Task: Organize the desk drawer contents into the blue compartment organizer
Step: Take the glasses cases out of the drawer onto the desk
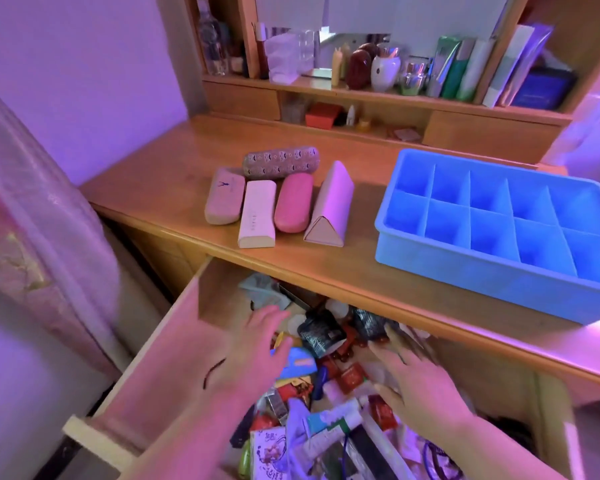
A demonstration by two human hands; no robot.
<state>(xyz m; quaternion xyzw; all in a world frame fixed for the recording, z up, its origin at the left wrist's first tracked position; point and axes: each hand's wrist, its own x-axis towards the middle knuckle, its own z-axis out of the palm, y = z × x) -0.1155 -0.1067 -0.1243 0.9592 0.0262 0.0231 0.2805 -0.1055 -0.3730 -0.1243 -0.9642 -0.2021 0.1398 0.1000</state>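
The open wooden drawer (174,327) below the desk is full of jumbled small packets, tubes and wrappers (326,386). My left hand (257,351) hovers over the drawer's left side with fingers spread and holds nothing. My right hand (420,379) reaches into the middle right of the drawer, fingers extended over dark packets (321,332); its fingertips are blurred. The blue compartment organizer (440,268) stands on the desk at the right, and the compartments I can see hold nothing.
Several glasses cases (278,202) lie side by side on the desk (174,174) left of the organizer. Shelves at the back hold bottles, jars and books (388,71). A covered pink object (32,209) stands at the left.
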